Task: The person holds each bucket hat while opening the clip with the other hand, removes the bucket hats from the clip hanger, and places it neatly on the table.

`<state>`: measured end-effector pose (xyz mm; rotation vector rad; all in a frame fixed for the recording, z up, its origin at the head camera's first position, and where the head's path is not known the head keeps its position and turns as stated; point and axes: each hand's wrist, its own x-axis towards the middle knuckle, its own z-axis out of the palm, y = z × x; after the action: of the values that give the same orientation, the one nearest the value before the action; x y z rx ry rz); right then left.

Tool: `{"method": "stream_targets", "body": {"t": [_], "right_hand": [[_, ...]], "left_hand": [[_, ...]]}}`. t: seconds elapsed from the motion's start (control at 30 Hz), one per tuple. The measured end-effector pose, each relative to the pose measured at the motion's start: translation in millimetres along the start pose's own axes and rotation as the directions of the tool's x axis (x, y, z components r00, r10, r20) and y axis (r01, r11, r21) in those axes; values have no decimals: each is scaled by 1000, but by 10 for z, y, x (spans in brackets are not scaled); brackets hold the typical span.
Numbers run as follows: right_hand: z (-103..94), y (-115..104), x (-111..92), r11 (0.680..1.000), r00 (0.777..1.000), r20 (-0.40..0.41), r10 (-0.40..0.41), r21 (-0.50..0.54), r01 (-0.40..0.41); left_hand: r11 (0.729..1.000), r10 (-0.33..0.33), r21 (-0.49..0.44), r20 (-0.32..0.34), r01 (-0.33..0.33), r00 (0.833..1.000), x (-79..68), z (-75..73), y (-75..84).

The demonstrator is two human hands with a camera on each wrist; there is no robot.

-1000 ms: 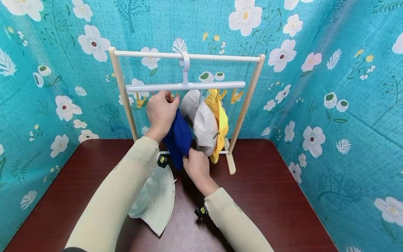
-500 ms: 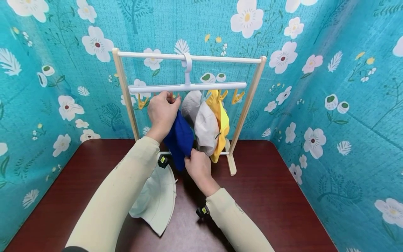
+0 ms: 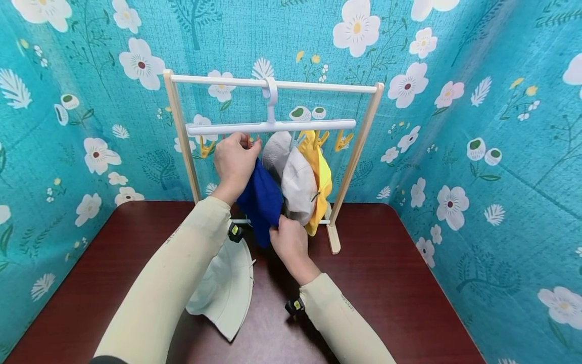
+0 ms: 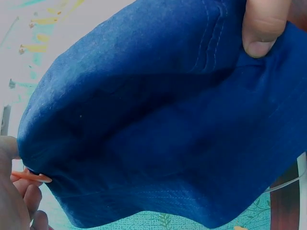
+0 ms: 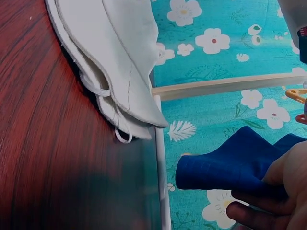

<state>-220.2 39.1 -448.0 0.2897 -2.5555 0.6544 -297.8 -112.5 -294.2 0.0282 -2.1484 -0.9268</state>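
Observation:
A dark blue bucket hat hangs below the left half of a white hanger. My left hand is up at the hat's top edge, just under the hanger bar. In the left wrist view its fingers pinch an orange clothespin at the edge of the blue cloth. Lower down, my right hand grips the hat's lower right edge, thumb on the near side in the right wrist view. Beside the blue hat hang a light grey hat and a yellow hat.
A wooden rack carries the hanger on its top rail. Yellow clothespins hang near both hanger ends. On the dark red table, a pale hat with a cord lies under my left forearm. Flowered cloth surrounds the table.
My right hand has moved slightly right, drawing the lower part of the blue hat with it. The left hand stays at the clothespin; the view has shifted a little.

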Motion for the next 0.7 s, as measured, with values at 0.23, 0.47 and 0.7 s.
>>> {"method": "stream_targets", "body": {"t": [0.23, 0.47, 0.7], "right_hand": [[-6, 66, 12, 1000, 1000, -21, -17, -1, 17], [-27, 114, -18, 999, 998, -54, -25, 26, 27], [-31, 182, -55, 999, 996, -87, -22, 35, 25]], "left_hand": [[999, -30, -30, 20, 30, 999, 26, 3, -3], [991, -107, -73, 40, 110, 993, 37, 10, 18], [978, -171, -113, 60, 177, 983, 35, 10, 37]]}}
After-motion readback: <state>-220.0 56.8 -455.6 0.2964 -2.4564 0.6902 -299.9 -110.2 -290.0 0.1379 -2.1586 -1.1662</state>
